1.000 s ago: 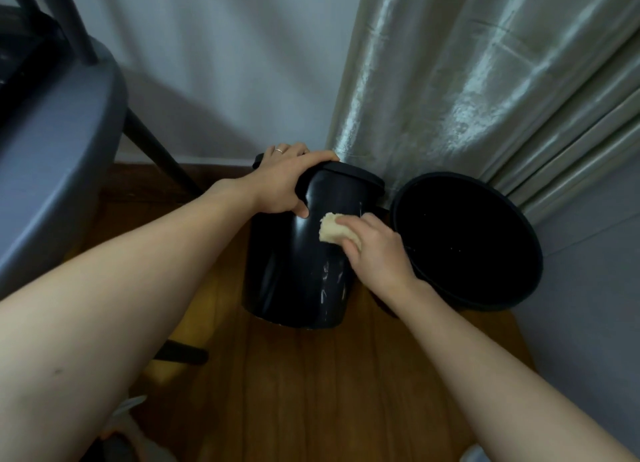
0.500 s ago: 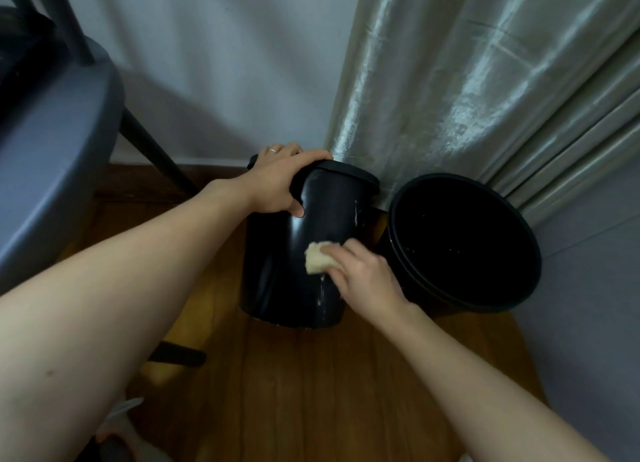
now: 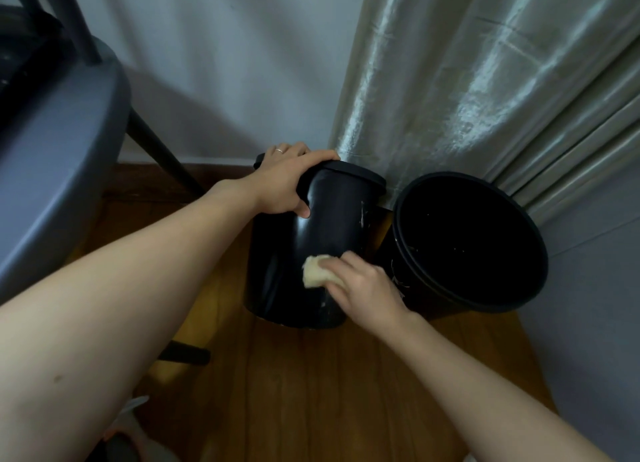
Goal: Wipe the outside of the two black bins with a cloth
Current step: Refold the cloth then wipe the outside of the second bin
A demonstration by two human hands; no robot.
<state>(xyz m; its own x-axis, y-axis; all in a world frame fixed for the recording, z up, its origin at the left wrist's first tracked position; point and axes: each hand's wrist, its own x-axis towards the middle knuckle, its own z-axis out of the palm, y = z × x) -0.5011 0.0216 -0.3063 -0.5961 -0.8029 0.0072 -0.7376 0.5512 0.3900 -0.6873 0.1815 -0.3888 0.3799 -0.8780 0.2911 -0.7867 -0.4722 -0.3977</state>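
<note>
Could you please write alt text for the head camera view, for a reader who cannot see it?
A person's right hand presses a pale cloth low on the side of a lidded black bin, while the left hand grips its lid. A second, open black bin stands to its right on a wooden floor, against a shiny curtain.

Two black bins on the wood floor, a cloth against the lidded one

The lidded bin, glossy black and tilted off upright, sits just above frame centre, with pale scratches near its rim and base; the open bin stands at its 3 o'clock, just beside it, mouth wide and dark inside, leaning the same way. The cloth, a small bunched cream wad, is pressed on the lidded bin's side at its 6 o'clock, low on the wall
</note>
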